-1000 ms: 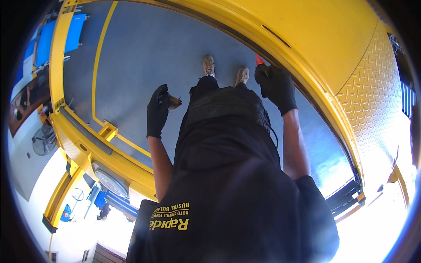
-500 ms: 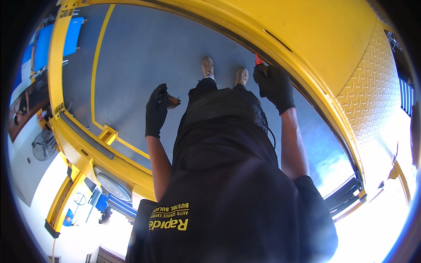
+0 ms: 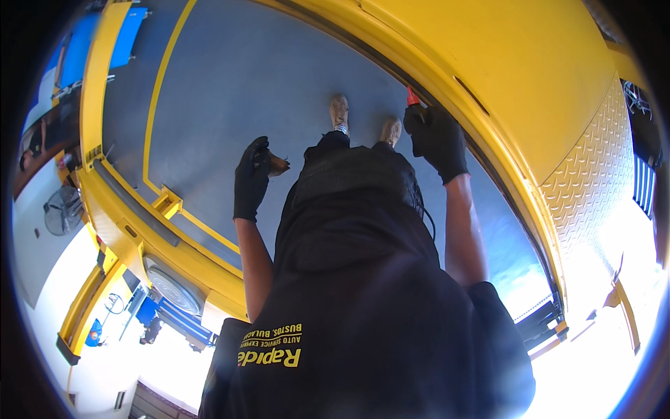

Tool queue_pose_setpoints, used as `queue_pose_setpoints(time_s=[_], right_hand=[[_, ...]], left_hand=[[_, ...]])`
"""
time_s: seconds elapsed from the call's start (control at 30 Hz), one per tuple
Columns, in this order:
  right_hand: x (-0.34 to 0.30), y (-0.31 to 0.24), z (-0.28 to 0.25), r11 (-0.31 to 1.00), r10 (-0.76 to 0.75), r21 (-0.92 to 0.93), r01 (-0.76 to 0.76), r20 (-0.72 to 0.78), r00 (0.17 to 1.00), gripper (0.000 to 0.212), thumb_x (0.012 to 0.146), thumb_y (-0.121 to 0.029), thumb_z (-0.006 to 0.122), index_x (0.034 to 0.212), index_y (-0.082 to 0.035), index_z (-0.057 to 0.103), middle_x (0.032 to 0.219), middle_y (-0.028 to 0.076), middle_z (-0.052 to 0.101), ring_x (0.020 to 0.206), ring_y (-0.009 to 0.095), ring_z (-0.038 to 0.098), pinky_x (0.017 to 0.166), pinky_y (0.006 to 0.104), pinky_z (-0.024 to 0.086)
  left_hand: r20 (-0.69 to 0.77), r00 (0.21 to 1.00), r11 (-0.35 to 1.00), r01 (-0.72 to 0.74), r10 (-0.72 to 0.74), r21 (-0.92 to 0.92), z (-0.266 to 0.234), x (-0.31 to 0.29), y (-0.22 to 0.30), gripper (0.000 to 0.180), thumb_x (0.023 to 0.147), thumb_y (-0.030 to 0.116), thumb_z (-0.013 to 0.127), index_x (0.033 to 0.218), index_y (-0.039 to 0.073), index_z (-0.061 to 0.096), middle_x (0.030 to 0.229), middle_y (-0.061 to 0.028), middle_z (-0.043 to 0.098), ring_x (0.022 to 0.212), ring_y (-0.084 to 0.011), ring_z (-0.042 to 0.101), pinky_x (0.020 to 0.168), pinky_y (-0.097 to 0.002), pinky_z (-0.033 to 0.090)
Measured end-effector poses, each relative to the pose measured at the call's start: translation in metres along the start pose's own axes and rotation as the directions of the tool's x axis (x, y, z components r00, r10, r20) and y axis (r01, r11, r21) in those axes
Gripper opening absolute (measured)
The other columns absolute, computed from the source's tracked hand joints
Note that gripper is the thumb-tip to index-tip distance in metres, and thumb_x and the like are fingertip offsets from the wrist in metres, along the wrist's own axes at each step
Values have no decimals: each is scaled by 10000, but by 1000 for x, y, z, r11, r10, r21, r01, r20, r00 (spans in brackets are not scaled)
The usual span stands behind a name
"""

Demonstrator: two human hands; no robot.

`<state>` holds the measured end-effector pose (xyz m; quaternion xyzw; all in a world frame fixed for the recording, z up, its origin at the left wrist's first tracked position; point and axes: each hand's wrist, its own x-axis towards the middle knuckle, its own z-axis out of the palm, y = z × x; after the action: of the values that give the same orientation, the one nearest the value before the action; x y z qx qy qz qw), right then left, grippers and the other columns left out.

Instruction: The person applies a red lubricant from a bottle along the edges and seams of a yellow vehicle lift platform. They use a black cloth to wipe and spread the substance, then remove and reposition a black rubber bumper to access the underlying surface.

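Closest to me is the person's black shirt [image 3: 391, 335], with yellow lettering on the chest, and dark trousers [image 3: 349, 171] running down from it. Both bare forearms reach forward, one on either side of the body, and the black-gloved hands stand well apart from each other. The left hand [image 3: 252, 180] has its fingers curled about a brown piece [image 3: 279, 165], which juts out to the right of the glove, over the floor; most of it is hidden, so I can't tell just what it is. The right hand [image 3: 438, 143] is closed round a red-tipped thing [image 3: 413, 97], its red end poking out past the far side of the fist, the rest covered by the glove. That fist is just beside the edge of a big yellow platform [image 3: 502, 56].

Below the hands, two brown shoes [image 3: 339, 110] are planted on the blue-grey floor [image 3: 237, 77]. A yellow line [image 3: 149, 136] is painted along its left part. On the right, the platform carries on into a yellow tread plate [image 3: 593, 160]. Over on the left a yellow beam [image 3: 115, 227] curves by, with a round grey plate [image 3: 172, 290] set beside it. Farther off there's a fan [image 3: 63, 211] by a pale wall, and a blue panel [image 3: 128, 36] at the far left.
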<state>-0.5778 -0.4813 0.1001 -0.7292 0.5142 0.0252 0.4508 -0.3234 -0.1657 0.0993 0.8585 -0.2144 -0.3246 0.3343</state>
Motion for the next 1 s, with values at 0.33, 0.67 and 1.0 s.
queue_pose_setpoints(time_s=[0.33, 0.67, 1.0], right_hand=[[31, -83, 45, 961, -264, 72, 267, -51, 963, 373, 890, -387, 769, 907, -29, 669, 736, 174, 660, 709, 391, 664, 664, 471, 509], [33, -254, 88, 751, -474, 609, 256, 227, 851, 212, 979, -133, 736, 1146, -10, 692, 906, -9, 695, 827, 63, 646, 732, 273, 565], [62, -329, 135, 689, -720, 294, 663, 385, 578, 213, 942, -165, 741, 1045, 15, 695, 872, 87, 716, 795, 145, 629, 715, 337, 515]], left_hand=[[-122, 989, 986, -99, 82, -137, -32, 38, 17, 359, 1014, 88, 565, 1361, 44, 643, 1259, -138, 718, 1179, -232, 680, 1010, -363, 523], [-376, 926, 817, -184, -43, -546, -79, 82, 70, 335, 1018, 215, 649, 1287, 21, 691, 1124, -84, 736, 1013, -131, 664, 887, -315, 551], [-388, 920, 423, -327, -64, -845, -80, 99, 69, 382, 1050, 214, 589, 1367, 4, 633, 1178, -45, 690, 1070, -133, 640, 987, -309, 514]])
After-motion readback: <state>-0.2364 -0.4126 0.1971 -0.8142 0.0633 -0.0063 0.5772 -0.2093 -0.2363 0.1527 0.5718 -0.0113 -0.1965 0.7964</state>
